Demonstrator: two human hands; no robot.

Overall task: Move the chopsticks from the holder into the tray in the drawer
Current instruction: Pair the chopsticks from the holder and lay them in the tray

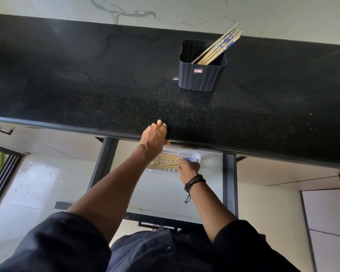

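- Left hand (155, 134) sits on the near edge of the black counter (86, 85), with its fingers bent on top and its thumb lying along the front lip, gripping that edge.
- Right hand (188, 167), with dark bracelets (194, 181) at the wrist, reaches into the open drawer (185, 203). Its fingers curl down onto the right end of the white tray (197, 155). They touch the patterned ends of the chopsticks in the tray (165, 162), but I cannot tell whether they pinch any.
- Those chopsticks lie left to right in the tray, partly hidden under the left forearm.
- More chopsticks in the holder (218, 46) lean to the far right corner of the dark holder (201, 75).
- That holder stands upright on the counter, far and right of the 2 hands.
- Bare counter runs wide to the left of the holder, and also between it and the near edge.
- Overhanging counter edge covers the far side of the tray.
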